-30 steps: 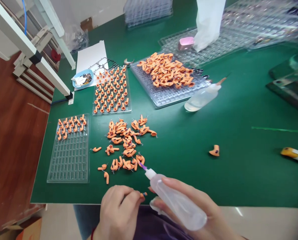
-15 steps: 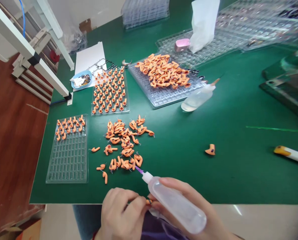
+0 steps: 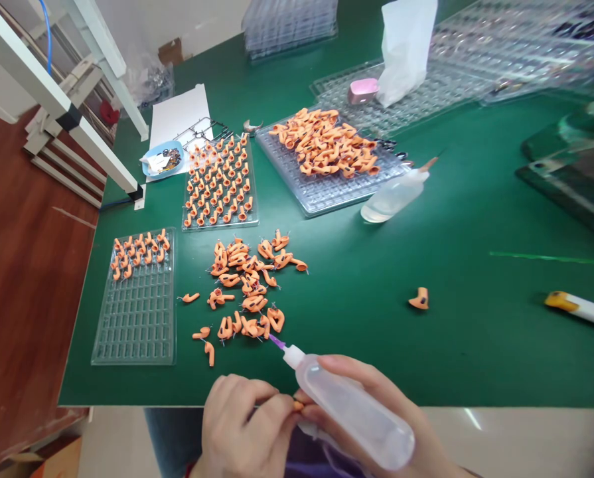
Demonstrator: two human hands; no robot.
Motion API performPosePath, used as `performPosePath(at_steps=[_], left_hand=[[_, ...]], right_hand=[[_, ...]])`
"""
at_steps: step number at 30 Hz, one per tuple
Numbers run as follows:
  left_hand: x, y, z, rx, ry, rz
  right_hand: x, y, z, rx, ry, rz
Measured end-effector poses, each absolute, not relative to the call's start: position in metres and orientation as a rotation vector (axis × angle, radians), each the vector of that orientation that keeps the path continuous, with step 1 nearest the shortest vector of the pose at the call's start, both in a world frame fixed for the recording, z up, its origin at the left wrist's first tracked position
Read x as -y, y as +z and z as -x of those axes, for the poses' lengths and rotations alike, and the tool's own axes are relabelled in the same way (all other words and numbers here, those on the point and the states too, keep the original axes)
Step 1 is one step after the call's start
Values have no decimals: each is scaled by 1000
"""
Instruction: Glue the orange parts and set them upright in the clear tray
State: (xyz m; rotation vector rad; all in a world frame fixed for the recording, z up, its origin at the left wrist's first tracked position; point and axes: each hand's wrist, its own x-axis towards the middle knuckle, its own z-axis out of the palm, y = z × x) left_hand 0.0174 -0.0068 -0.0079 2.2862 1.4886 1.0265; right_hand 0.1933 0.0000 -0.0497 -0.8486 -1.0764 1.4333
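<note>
My left hand (image 3: 244,421) is closed at the table's front edge, its thumb and forefinger pinching a small orange earbud shell (image 3: 298,405) that is mostly hidden. In my right hand (image 3: 391,392) lies a clear squeeze bottle (image 3: 352,410) with a white cap and a purple dispensing tip (image 3: 277,341), slanting up and left. The right fingertips also touch the held shell. Just beyond the tip is a loose pile of orange earbud shells (image 3: 251,282) with thin wires. To the right, a single orange shell piece (image 3: 419,299) rests alone on the green table.
A partly filled clear tray (image 3: 136,325) stands at left, a fuller tray (image 3: 220,182) behind it. Stacked trays (image 3: 321,199) bear an orange heap. A second bottle (image 3: 392,197) lies tilted beside them. A yellow-and-white pen-like tool (image 3: 580,309) is at right; a white frame post (image 3: 100,159) stands left.
The small shell between my fingers has turned slightly, and its dark part no longer shows. The bottle and both hands have barely shifted.
</note>
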Motion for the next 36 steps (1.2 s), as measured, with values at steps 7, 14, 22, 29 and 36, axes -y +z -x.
performPosePath(at_steps=[7,14,22,29,36], left_hand=[[7,-8,-18,-1474,1047,-2293],[3,0,-19,-1452,1060,-2337],[5,-5,-19,-1451,1112,-2316],[5,-3,-19,-1393,1124,-2319],[4,-2,-18,-1366,1144,-2325]], right_hand=[[2,-50,-193,1076,1443,858],[1,-52,-198,1163,1394,889],[2,-56,-202,1236,1344,889],[3,-52,-202,1171,1409,872],[3,-43,-198,1131,1414,966]])
